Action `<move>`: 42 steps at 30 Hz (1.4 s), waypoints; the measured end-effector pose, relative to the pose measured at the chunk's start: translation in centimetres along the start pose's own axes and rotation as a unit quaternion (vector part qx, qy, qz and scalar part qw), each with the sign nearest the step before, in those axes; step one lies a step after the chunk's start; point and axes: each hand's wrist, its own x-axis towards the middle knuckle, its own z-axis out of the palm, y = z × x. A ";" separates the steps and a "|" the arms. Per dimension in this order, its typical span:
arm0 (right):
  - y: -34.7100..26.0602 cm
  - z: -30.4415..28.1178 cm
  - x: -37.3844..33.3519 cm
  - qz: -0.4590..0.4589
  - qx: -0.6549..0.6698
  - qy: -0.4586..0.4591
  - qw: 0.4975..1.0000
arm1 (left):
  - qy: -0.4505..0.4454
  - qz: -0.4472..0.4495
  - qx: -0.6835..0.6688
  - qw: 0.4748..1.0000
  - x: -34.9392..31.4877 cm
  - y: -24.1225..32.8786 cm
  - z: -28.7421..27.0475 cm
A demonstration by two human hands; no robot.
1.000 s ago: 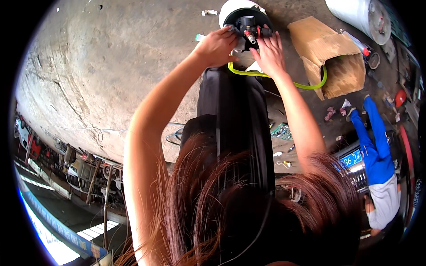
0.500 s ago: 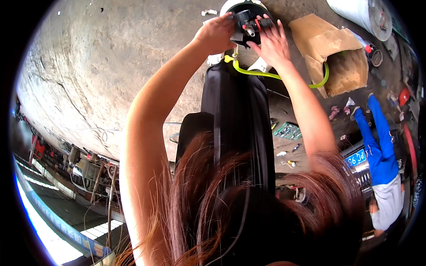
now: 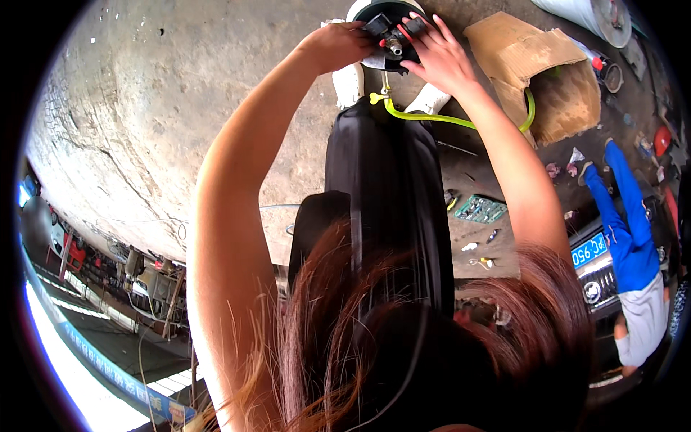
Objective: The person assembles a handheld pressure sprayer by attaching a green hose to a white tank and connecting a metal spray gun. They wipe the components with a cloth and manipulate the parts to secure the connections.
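A round container (image 3: 358,10) with a pale rim and dark top stands by my white shoes at the upper edge. On it sits a black fitting (image 3: 378,26) with red parts and a metal nozzle (image 3: 395,48). My left hand (image 3: 338,47) lies at its left, fingers stretched toward the fitting; its thumb is hidden. From the right, my right hand (image 3: 445,65) reaches in with fingers spread, the fingertips over the fitting's black knob. Below the container, a yellow-green hose (image 3: 432,118) with a yellow valve handle (image 3: 376,98) runs under my right forearm toward a cardboard box.
The open cardboard box (image 3: 504,50) stands right of my hand, with a white drum (image 3: 583,18) beyond. A green circuit board (image 3: 481,209) and small parts lie on the concrete floor. At far right, a person in blue trousers (image 3: 633,237) is beside a vehicle (image 3: 594,288).
The container and fitting have shifted slightly left in view, and the nozzle with them. My left hand has moved left; my right hand still has its fingers spread over the fitting.
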 end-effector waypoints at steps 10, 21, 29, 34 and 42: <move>-5.9 7.4 -2.1 0.473 0.539 0.079 0.693 | 0.028 -0.145 -0.130 0.981 0.0 5.5 0.1; -5.4 5.9 0.2 0.483 0.359 -0.028 0.798 | 0.070 -0.012 -0.069 0.995 -2.1 1.2 0.9; -3.9 5.7 1.2 0.467 0.242 0.021 0.850 | -0.025 -0.021 0.175 0.984 -0.7 -2.6 -0.2; -3.8 5.3 1.2 0.486 0.223 0.008 0.845 | 0.013 -0.206 -0.037 0.978 0.5 4.7 0.6; -4.3 4.6 1.6 0.502 0.225 -0.021 0.835 | 0.073 -0.322 -0.177 0.927 2.0 8.9 1.3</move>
